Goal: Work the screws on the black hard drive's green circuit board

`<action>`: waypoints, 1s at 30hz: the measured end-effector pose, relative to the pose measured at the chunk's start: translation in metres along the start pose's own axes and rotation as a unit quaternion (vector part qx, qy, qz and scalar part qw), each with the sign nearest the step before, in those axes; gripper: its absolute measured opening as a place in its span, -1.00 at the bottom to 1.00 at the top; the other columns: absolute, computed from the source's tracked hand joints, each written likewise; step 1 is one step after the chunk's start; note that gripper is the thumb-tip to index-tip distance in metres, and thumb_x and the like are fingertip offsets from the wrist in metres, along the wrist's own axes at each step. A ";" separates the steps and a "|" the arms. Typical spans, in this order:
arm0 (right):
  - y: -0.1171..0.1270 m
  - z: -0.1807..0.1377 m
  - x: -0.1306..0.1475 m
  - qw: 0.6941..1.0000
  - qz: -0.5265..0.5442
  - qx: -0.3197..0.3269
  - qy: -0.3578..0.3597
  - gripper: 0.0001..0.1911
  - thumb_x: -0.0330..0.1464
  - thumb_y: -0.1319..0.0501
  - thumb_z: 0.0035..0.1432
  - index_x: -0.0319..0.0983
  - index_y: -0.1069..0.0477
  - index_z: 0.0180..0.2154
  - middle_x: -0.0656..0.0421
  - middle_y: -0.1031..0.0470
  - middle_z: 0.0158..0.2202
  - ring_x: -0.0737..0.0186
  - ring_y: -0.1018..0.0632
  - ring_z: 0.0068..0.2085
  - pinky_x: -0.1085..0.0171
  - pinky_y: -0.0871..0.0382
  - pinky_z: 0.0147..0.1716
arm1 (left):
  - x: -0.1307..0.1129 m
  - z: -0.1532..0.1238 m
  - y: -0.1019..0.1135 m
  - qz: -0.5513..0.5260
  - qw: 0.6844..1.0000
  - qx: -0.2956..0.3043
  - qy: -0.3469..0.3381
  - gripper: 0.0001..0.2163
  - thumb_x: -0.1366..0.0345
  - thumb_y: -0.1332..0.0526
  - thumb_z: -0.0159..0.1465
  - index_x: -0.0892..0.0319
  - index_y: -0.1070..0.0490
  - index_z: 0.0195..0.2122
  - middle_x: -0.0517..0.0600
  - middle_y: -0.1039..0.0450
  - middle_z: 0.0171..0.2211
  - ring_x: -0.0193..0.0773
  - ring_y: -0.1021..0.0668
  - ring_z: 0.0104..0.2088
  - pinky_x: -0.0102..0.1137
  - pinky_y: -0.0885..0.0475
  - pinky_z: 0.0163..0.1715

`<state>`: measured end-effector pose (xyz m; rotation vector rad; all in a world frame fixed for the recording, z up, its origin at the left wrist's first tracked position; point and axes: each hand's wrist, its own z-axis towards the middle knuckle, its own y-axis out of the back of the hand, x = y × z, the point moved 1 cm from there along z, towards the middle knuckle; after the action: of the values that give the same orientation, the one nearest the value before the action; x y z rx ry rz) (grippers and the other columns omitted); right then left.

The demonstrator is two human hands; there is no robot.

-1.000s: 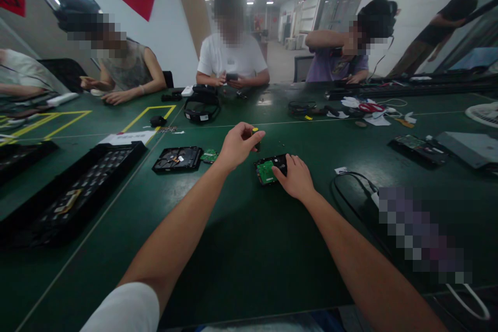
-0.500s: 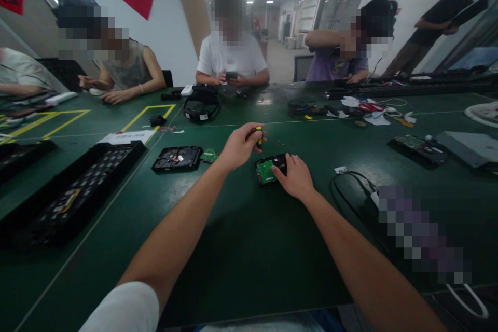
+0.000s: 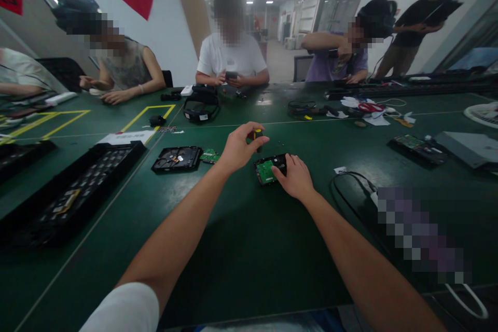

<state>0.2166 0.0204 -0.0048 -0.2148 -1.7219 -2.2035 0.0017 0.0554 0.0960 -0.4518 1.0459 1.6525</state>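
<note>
Our left hand [image 3: 241, 148] pinches a small screwdriver [image 3: 258, 135] between the thumb and fingers. The handle is yellow and dark, and it stands almost straight up. It is by the far left corner of a hard drive [image 3: 280, 161]. We cannot tell if the tip touches the drive, because it is too small and dark to see.

The hard drive lies flat on the green table [image 3: 257, 270], right in front of us, with its green circuit board [image 3: 266, 171] facing up. Our right hand [image 3: 298, 179] grips the right end of the drive. The thumb is on top, near the board, and the fingers bend over the far side. Just past the drive, some tiny bits [image 3: 280, 143] lie on the table.

To the left, near our left arm, there is a loose circuit board [image 3: 210, 155] beside a second hard drive [image 3: 177, 158]. More to the left is a long black tray [image 3: 111, 181] with a white paper [image 3: 126, 137] at its far end. On our right, a black cable [image 3: 342, 194] curls on the table. Across from us, a person in a white shirt [image 3: 232, 57] holds a phone [image 3: 231, 75].
</note>
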 end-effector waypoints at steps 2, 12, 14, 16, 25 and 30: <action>0.001 0.000 0.001 1.000 -0.004 -0.005 0.005 -0.16 0.13 0.06 0.39 -0.40 -0.23 0.35 -0.21 -0.36 0.30 -0.23 -0.34 0.33 -0.11 -0.15 0.33 | 0.001 0.000 -0.001 0.006 1.000 0.002 -0.005 -0.73 0.20 -0.33 0.31 0.11 -0.54 0.01 0.03 -0.50 -0.18 -0.28 -0.52 -0.24 -0.49 -0.53 -0.39; 0.002 0.000 0.002 1.000 -0.010 -0.021 0.014 -0.20 0.11 0.05 0.40 -0.39 -0.27 0.32 -0.22 -0.39 0.26 -0.24 -0.38 0.30 -0.09 -0.19 0.29 | 0.013 0.001 -0.005 -0.044 0.999 0.013 0.006 -0.62 0.29 -0.20 0.40 0.11 -0.46 0.23 0.08 -0.54 -0.05 -0.27 -0.59 -0.19 -0.45 -0.64 -0.37; 0.001 0.000 0.001 1.000 -0.012 -0.021 0.012 -0.19 0.11 0.07 0.40 -0.41 -0.27 0.32 -0.23 -0.39 0.26 -0.23 -0.37 0.30 -0.09 -0.19 0.30 | 0.014 0.002 -0.005 -0.048 0.999 0.018 0.008 -0.61 0.30 -0.18 0.41 0.12 -0.44 0.25 0.09 -0.55 -0.03 -0.27 -0.59 -0.19 -0.44 -0.64 -0.37; 0.001 0.000 0.001 1.000 -0.013 -0.021 0.013 -0.17 0.12 0.08 0.40 -0.42 -0.25 0.33 -0.23 -0.38 0.27 -0.24 -0.37 0.30 -0.09 -0.17 0.31 | 0.014 0.002 -0.005 -0.053 0.998 0.026 0.010 -0.60 0.31 -0.16 0.42 0.13 -0.42 0.27 0.10 -0.54 0.01 -0.27 -0.60 -0.17 -0.44 -0.65 -0.37; 0.002 -0.001 0.001 1.000 -0.004 -0.008 0.002 -0.16 0.12 0.07 0.39 -0.40 -0.22 0.36 -0.23 -0.35 0.30 -0.24 -0.33 0.34 -0.09 -0.14 0.32 | 0.010 0.001 -0.007 -0.085 0.995 0.041 0.015 -0.61 0.36 -0.12 0.42 0.13 -0.39 0.27 0.10 -0.51 0.07 -0.26 -0.62 -0.12 -0.43 -0.66 -0.35; 0.003 -0.001 0.002 1.000 -0.004 -0.006 0.003 -0.17 0.13 0.08 0.39 -0.38 -0.21 0.36 -0.21 -0.35 0.30 -0.23 -0.32 0.34 -0.10 -0.15 0.32 | 0.014 0.001 -0.008 -0.079 0.996 0.032 0.015 -0.62 0.34 -0.15 0.42 0.11 -0.42 0.24 0.09 -0.52 0.04 -0.27 -0.61 -0.14 -0.43 -0.66 -0.33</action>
<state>0.2159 0.0188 -0.0018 -0.2049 -1.7099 -2.2181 0.0040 0.0648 0.0829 -0.5068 1.0546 1.4723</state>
